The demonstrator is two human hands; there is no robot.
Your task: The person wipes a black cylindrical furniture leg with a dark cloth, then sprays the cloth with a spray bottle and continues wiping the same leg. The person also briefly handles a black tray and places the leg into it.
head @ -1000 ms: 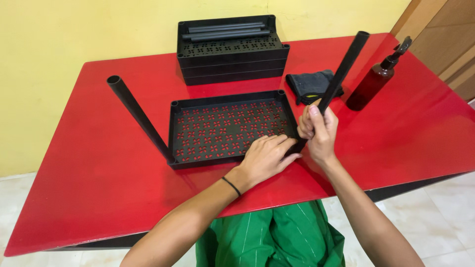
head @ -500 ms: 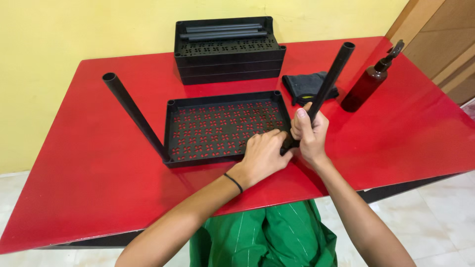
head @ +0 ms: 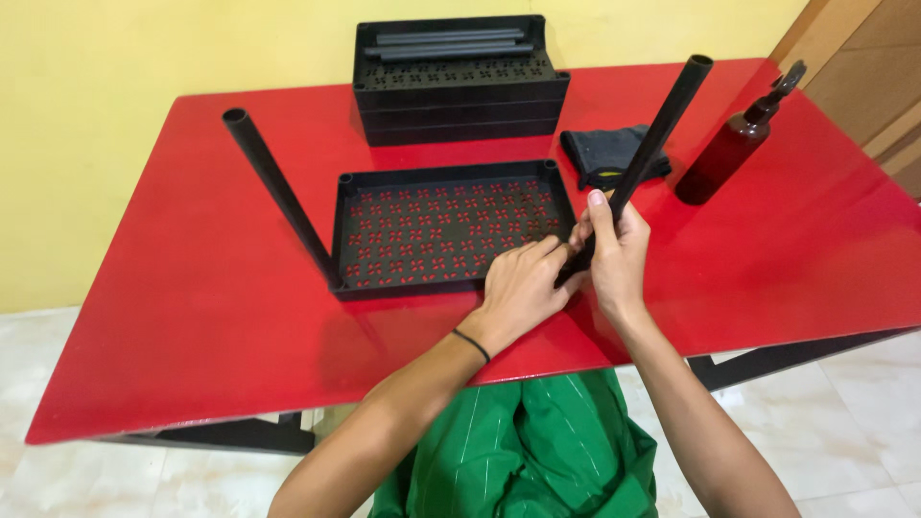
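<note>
A black perforated plastic tray (head: 436, 230) lies on the red table (head: 192, 288). A black tube (head: 278, 197) stands tilted in its near left corner. My right hand (head: 614, 251) is wrapped around a second black tube (head: 657, 129) at the tray's near right corner; the tube leans up and to the right. My left hand (head: 523, 288) rests on the tray's near right edge, fingers against the tube's base. The corner socket itself is hidden by my hands.
A stack of black trays (head: 460, 91) with several loose tubes on top stands at the table's far edge. A dark folded cloth (head: 609, 153) and a brown spray bottle (head: 734, 144) sit to the right. My green garment (head: 518, 441) shows below the table's near edge.
The right tube's lean has shifted a little and my left hand's fingers have curled closer to its base. My view has moved, so the whole scene sits slightly higher and to the right.
</note>
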